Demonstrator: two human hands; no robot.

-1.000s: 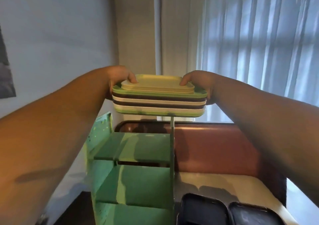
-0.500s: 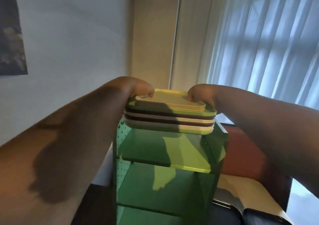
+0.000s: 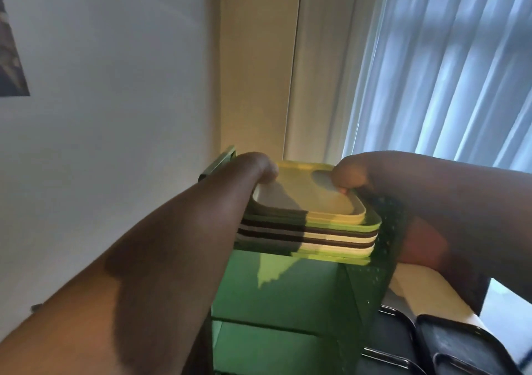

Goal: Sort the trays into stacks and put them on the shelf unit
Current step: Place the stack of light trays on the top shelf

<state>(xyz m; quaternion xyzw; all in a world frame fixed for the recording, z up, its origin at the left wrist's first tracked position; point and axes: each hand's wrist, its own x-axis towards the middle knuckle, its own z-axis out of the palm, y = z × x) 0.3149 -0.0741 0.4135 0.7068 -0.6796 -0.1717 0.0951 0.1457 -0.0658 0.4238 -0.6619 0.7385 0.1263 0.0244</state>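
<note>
A stack of trays (image 3: 311,230) in green, dark and cream layers, with a smaller pale tray on top, sits at the top level of the green shelf unit (image 3: 288,294). My left hand (image 3: 256,167) grips the stack's left end, thumb on the top tray. My right hand (image 3: 351,176) grips its right end, thumb on top too. My fingers under the stack are hidden. The shelf's lower levels show below the stack.
Two dark trays (image 3: 460,348) lie on a pale table (image 3: 426,297) at the lower right. A white wall is on the left, with a picture (image 3: 11,58) on it. Vertical blinds (image 3: 449,72) cover the window at the right.
The tray stack has come down and forward onto the top level of the shelf unit, both hands still holding it. The view has shifted closer to the shelf.
</note>
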